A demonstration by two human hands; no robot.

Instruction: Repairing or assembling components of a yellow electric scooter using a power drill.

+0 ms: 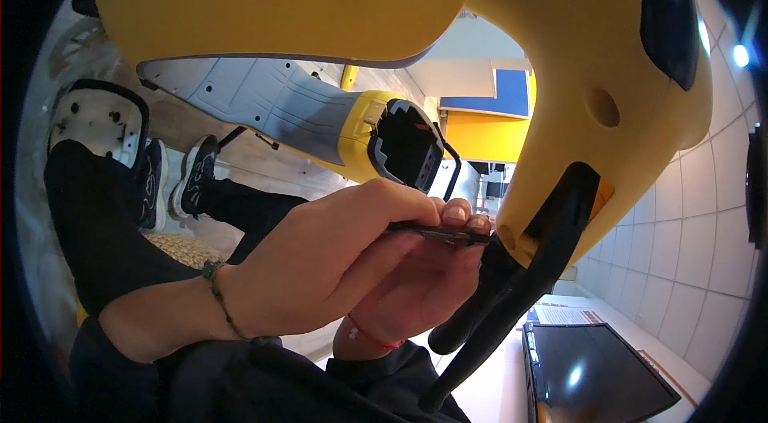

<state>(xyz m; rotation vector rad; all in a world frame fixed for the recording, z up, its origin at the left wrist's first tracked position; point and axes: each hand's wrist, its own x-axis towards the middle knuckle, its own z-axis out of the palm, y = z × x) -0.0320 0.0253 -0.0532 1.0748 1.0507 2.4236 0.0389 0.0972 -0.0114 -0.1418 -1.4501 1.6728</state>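
**Thin dark tool pinched at the yellow housing**

The left hand (320, 263) is closing thumb and fingertips on a thin, flat, dark tool or strip (440, 231), pressing it from above; the right hand (416, 287) is lying beneath and behind that grip, its fingers curling up to pinch the same strip from below. The strip's far tip is reaching just beyond the pinch, touching the socket of the large glossy yellow plastic housing (560, 87) where a black curved lever (512, 287) is hanging down. Above the grip a grey-and-yellow ribbed body with a black open end (336, 119) is lying

The strip is looking light, stiff and narrow, likely prone to slipping or bending, so holding it close to the tip with both hands seems wise. The housing is looking bulky, smooth and slippery; its lever looks like the firmer place to hold
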